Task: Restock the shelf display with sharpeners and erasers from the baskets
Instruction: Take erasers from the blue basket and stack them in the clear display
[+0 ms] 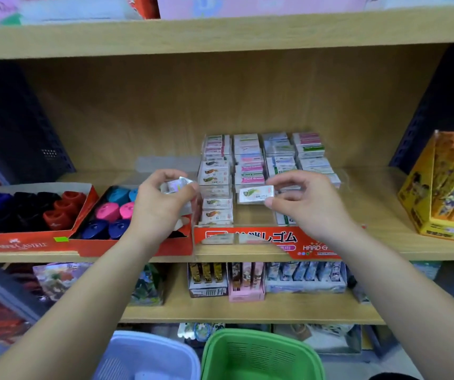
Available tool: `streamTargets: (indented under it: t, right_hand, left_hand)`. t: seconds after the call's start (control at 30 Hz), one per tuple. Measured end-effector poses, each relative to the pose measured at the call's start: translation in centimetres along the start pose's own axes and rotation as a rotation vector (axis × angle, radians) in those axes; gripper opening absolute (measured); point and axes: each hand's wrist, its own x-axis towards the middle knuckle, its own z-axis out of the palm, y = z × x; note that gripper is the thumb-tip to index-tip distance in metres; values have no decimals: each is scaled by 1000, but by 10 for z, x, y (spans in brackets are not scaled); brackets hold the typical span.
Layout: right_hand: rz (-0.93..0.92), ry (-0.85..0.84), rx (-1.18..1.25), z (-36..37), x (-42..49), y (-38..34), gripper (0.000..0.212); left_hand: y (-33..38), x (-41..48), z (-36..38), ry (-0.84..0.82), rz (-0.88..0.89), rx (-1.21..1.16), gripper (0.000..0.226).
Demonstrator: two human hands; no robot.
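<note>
Right hand (pixel 305 204) pinches eraser (pixel 256 193) by its right end, long axis left-right, hovering over empty front slot of clear eraser display (pixel 247 239), column 2. Slot directly below fingers. Left hand (pixel 160 204) curled round spare erasers (pixel 176 185), just beside display.

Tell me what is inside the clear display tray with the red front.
Four columns of boxed erasers sit in the clear tray; the second column's front shows bare. The right hand holds one eraser above that gap and covers the front of the right-hand columns.
</note>
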Motion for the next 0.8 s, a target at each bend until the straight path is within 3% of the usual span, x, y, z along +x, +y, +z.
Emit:
streamTargets:
  t: [0.2, 0.37, 0.5, 0.63, 0.73, 0.8]
  right_hand:
    - [-74, -215, -132, 42, 18, -11, 25]
    - [-134, -384, -345, 57, 21, -7, 9]
    - [-192, -424, -442, 57, 18, -7, 16]
    - [-203, -186, -197, 64, 8, -21, 13]
    - [-108, -245, 100, 78, 0, -41, 10]
    - [-71, -288, 148, 85, -3, -49, 6]
  left_hand:
    - [-1, -3, -5, -38, -100, -151, 20]
    - [-2, -6, -20, -58, -101, -156, 29]
    - [0, -13, -31, -79, -134, -192, 35]
    - [1, -25, -34, -133, -128, -165, 41]
    - [2, -35, -32, -161, -72, -109, 44]
    - [4, -42, -32, -178, -27, -81, 43]
